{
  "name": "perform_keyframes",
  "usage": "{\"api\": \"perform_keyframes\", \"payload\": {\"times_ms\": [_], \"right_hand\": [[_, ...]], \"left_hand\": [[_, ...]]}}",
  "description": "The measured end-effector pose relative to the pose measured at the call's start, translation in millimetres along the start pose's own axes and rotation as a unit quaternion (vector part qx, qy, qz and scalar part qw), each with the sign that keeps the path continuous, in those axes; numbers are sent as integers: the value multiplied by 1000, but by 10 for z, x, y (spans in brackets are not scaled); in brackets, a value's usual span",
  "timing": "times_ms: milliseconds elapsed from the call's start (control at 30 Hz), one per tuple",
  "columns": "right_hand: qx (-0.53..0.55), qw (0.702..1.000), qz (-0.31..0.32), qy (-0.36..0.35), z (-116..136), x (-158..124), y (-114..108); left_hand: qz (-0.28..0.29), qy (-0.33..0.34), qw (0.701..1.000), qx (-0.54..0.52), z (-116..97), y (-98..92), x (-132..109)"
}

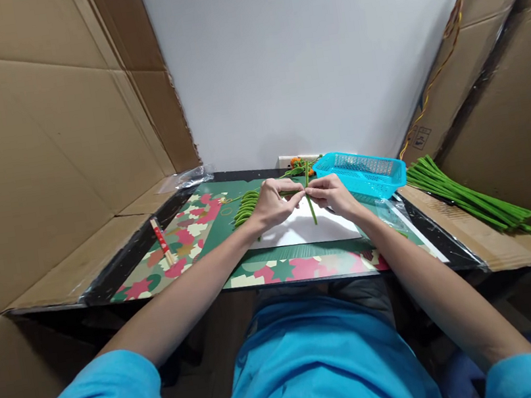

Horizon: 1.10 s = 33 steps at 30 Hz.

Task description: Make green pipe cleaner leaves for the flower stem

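- Fingertips hide the middle of the green stem [313, 214], where a second green strip [290, 192] seems to meet it; how they join I cannot make out.
- The left hand [274, 204] partly covers a row of curved green pieces [245, 206], left of the white sheet [300, 232].
- Beyond the sheet, the orange-and-green bits [301, 166] are too small to tell.
- The stem looks slim, green and nearly straight, held over the sheet.
- Left hand and right hand [335, 195] both pinch it, thumb against finger.
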State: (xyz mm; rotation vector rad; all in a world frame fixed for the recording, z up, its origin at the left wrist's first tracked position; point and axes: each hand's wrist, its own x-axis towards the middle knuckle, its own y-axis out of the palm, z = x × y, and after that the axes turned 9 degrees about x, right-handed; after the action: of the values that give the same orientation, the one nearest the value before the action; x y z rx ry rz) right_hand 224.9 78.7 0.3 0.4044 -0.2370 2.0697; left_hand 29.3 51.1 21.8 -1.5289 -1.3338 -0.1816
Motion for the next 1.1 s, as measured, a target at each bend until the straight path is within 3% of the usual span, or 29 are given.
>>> {"api": "perform_keyframes", "payload": {"times_ms": [133,233,333,433,500,633,900,1100], "right_hand": [[60,996,20,55,-27,30,-45],[56,997,19,54,5,27,-48],[-77,995,-36,-46,33,1,-32],[-280,931,-103,-210,6,-36,-31],[-335,900,-95,-262,-39,-55,-48],[-366,880,-70,-293,-109,-70,-88],[-408,859,-94,-295,-58,-104,-82],[-489,806,-88,-322,-19,-147,-65]], "left_hand": [[-4,49,997,66,-31,5,-3],[5,-21,1000,-5,-10,38,15],[3,-153,976,-154,33,73,51],[-5,-252,932,-259,67,84,82],[3,-283,912,-298,75,78,88],[19,-286,901,-325,62,68,77],[29,-306,891,-334,45,79,75],[57,-318,865,-384,59,63,55]]}}
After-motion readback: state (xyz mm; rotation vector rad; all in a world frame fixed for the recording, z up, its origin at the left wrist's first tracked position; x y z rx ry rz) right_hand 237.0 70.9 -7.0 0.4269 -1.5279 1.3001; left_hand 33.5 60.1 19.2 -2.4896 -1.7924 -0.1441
